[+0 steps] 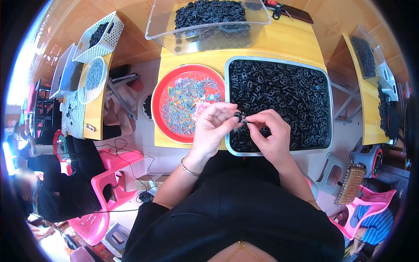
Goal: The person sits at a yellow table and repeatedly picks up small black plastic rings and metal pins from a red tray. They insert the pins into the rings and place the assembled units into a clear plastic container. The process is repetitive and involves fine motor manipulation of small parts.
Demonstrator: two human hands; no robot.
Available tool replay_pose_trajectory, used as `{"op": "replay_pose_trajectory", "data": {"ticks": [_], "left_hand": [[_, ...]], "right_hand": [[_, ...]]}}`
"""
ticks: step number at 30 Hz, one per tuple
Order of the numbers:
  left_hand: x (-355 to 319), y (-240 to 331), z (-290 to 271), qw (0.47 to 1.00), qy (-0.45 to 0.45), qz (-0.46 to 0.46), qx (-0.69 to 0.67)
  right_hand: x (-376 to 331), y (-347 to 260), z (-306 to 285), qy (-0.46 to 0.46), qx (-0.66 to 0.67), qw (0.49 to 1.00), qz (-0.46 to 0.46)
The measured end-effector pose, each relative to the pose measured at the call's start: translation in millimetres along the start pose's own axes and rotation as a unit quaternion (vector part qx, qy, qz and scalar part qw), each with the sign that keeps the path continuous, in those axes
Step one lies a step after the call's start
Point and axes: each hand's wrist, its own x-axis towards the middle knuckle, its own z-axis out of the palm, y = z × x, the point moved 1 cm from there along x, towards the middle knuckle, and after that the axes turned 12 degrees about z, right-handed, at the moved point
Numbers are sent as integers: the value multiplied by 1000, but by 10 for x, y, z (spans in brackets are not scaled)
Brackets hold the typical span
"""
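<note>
My left hand [214, 126] pinches a small black plastic piece with holes [238, 116], like those heaped in the metal tray. Close against it, my right hand [271, 129] has thumb and forefinger pressed together at the piece's right side, on something small I cannot make out. Both hands are held above the left edge of the metal tray [330, 109], which is full of such black pieces [283, 100]. To the left lies a round red tray [158, 94] with many small, slim metallic-looking pieces [181, 109] spread over it.
Behind the trays stands a clear plastic bin [209, 43] of black pieces on the yellow wooden table [294, 39]. A side table at left bears a white basket [111, 37]. Pink chairs [115, 174] and a seated person [65, 183] are at left; another person sits lower right.
</note>
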Motion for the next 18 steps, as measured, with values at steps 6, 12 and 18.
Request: {"op": "replay_pose_trajectory", "data": {"ticks": [6, 12, 18], "left_hand": [[-28, -15, -8, 1000, -1, 5, 16], [-40, 15, -19, 999, -40, -11, 27], [-33, 42, -26, 997, -54, -11, 55]], "right_hand": [[7, 99, 6, -11, 124, 990, 71], [4, 96, -1, -46, 190, 974, 114], [3, 95, -24, -69, 219, 961, 152]]}}
